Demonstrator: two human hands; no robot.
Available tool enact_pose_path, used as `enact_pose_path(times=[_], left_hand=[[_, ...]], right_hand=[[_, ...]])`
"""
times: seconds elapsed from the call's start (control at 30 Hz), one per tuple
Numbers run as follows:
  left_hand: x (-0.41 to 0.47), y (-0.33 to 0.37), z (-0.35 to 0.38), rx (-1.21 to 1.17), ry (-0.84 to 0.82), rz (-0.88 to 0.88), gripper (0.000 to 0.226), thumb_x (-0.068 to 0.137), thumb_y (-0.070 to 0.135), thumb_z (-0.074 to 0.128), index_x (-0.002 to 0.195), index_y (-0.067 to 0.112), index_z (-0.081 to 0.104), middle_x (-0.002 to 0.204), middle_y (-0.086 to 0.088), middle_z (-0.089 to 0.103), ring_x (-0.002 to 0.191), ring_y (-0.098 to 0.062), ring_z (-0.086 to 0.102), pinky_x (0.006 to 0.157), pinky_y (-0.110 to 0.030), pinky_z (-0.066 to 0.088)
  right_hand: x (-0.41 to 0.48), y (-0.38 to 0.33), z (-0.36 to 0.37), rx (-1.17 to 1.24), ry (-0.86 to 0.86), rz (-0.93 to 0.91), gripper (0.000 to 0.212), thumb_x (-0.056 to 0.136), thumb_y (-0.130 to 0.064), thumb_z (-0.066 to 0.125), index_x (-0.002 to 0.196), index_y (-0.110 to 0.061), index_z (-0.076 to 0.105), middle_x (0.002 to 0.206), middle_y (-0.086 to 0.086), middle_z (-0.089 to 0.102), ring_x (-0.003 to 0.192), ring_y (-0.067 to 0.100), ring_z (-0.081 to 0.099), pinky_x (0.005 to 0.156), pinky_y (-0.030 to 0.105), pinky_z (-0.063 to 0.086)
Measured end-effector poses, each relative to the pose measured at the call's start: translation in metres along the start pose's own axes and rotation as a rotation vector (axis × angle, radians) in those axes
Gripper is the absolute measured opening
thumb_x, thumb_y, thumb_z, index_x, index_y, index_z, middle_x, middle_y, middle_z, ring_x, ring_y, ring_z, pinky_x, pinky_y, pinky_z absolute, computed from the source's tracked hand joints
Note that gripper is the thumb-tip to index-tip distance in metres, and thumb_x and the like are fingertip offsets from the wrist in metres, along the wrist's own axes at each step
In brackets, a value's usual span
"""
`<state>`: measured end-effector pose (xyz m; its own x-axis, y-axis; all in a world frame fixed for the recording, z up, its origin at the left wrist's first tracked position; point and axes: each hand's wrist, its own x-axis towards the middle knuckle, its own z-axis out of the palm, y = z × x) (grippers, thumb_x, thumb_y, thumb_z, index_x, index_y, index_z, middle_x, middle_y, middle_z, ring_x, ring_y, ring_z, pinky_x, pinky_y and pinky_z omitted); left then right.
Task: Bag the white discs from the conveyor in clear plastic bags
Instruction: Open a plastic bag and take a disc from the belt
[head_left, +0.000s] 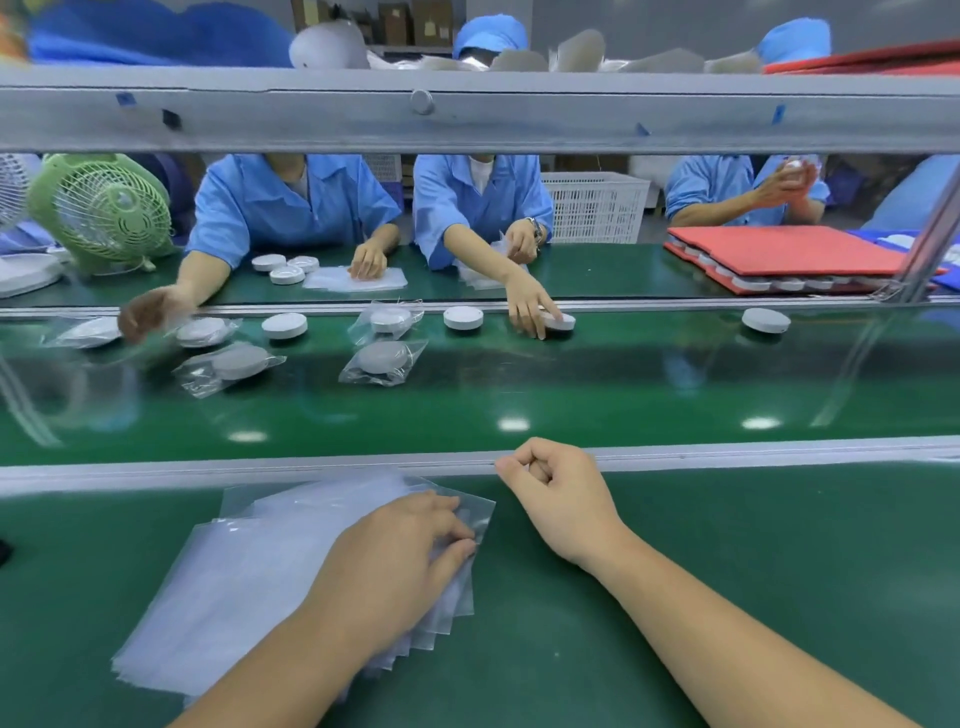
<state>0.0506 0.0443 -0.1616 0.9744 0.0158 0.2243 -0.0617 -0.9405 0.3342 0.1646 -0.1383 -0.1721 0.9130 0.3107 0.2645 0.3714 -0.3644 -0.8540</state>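
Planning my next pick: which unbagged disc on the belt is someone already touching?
The bare disc right of centre, under the opposite worker's hand; the other three bare discs lie untouched.

- Clear plastic bags (244, 571) are lying flat in a fanned, slightly offset stack just on the near side of the conveyor belt (649, 395). The left hand (400, 556) is pinching their right edge.
- Four bare white discs (283, 325) are sitting flat along the belt's far edge. They are round, low and spaced apart.
- Five bagged discs (383, 358) are lying on the belt's left half, each inside a crinkled clear bag. Three are lying by the far edge and two nearer the belt's middle. The leftmost ones are showing blurred.
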Motion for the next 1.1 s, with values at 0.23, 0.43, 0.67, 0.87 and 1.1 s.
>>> enact_pose_path(times=[0.23, 0.43, 0.67, 0.87, 1.1], left_hand=[[0.001, 0.002, -0.004, 0.034, -0.045, 0.002, 0.03, 0.099, 0.058, 0.046, 0.12, 0.053, 0.067, 0.142, 0.038, 0.045, 0.128, 0.011, 0.042, 0.094, -0.014, 0.039], [-0.001, 0.003, -0.004, 0.052, -0.026, 0.001, 0.031, 0.098, 0.057, 0.046, 0.121, 0.052, 0.067, 0.14, 0.039, 0.046, 0.128, 0.012, 0.042, 0.092, -0.013, 0.038], [-0.002, 0.002, -0.005, 0.059, 0.019, 0.02, 0.026, 0.096, 0.052, 0.051, 0.11, 0.047, 0.074, 0.131, 0.042, 0.051, 0.119, 0.012, 0.046, 0.088, -0.013, 0.039], [-0.001, 0.003, -0.006, -0.015, 0.102, -0.003, 0.02, 0.095, 0.047, 0.057, 0.101, 0.045, 0.076, 0.111, 0.043, 0.059, 0.11, 0.012, 0.05, 0.079, -0.004, 0.032], [0.003, 0.007, -0.005, -0.463, 0.266, -0.057, 0.011, 0.092, 0.033, 0.07, 0.091, 0.04, 0.08, 0.098, 0.036, 0.069, 0.101, 0.009, 0.063, 0.091, -0.02, 0.049]], right_hand=[[0.0, 0.0, 0.0, 0.043, -0.003, 0.011, 0.026, 0.093, -0.036, 0.068, 0.072, -0.021, 0.063, 0.048, -0.011, 0.036, 0.05, 0.008, 0.033, 0.056, 0.022, 0.036], [-0.005, -0.005, -0.004, 0.136, -0.004, 0.02, 0.028, 0.094, -0.035, 0.068, 0.072, -0.018, 0.065, 0.052, -0.013, 0.041, 0.052, 0.007, 0.038, 0.055, 0.01, 0.037], [-0.003, -0.009, -0.011, 0.371, 0.1, 0.099, 0.031, 0.089, -0.043, 0.059, 0.072, -0.02, 0.07, 0.052, -0.022, 0.053, 0.054, -0.008, 0.051, 0.064, 0.023, 0.034], [-0.004, -0.006, -0.007, 0.258, -0.014, 0.044, 0.038, 0.076, -0.055, 0.061, 0.081, -0.019, 0.071, 0.076, 0.02, 0.059, 0.073, 0.012, 0.052, 0.072, 0.012, 0.046], [-0.012, -0.005, 0.0, -0.165, -0.192, -0.214, 0.062, 0.079, -0.051, 0.064, 0.138, -0.054, 0.049, 0.131, -0.03, 0.054, 0.118, -0.003, 0.054, 0.085, 0.018, 0.041]])
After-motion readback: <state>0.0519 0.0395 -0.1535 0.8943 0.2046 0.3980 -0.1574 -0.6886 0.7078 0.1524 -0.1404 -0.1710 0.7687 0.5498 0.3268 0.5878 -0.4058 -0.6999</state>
